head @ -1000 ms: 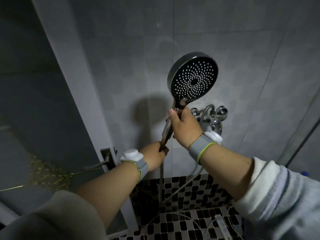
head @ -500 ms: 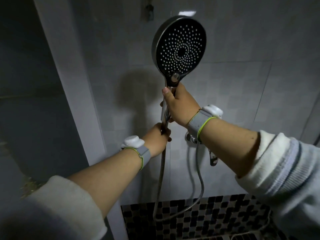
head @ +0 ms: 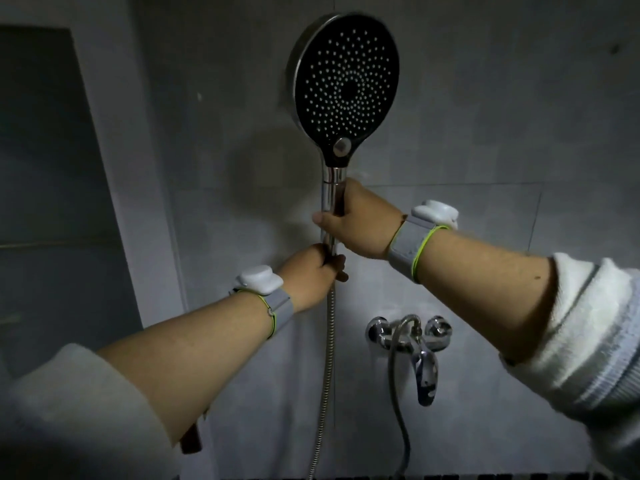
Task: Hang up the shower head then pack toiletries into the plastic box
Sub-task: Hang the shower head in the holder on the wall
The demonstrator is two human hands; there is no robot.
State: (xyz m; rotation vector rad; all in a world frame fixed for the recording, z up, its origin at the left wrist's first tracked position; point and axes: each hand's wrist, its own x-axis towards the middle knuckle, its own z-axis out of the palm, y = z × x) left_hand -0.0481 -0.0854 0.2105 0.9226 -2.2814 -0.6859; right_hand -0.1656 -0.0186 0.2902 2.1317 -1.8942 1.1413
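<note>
The shower head (head: 346, 88), a round dark face with white nozzles on a chrome handle, is held upright high against the grey tiled wall. My right hand (head: 360, 223) grips the chrome handle just below the head. My left hand (head: 311, 271) is closed around the bottom of the handle where the metal hose (head: 327, 358) joins it. The hose hangs straight down from there. No wall holder, toiletries or plastic box shows in this view.
A chrome mixer tap (head: 414, 344) is mounted on the wall lower right, with the hose looping down from it. A pale door frame (head: 114, 140) runs down the left, with a dark doorway beyond. Black-and-white mosaic tiles edge the bottom.
Both hands have raised the shower head higher along the wall, and the view has tilted upward. The tap now sits well below the hands.
</note>
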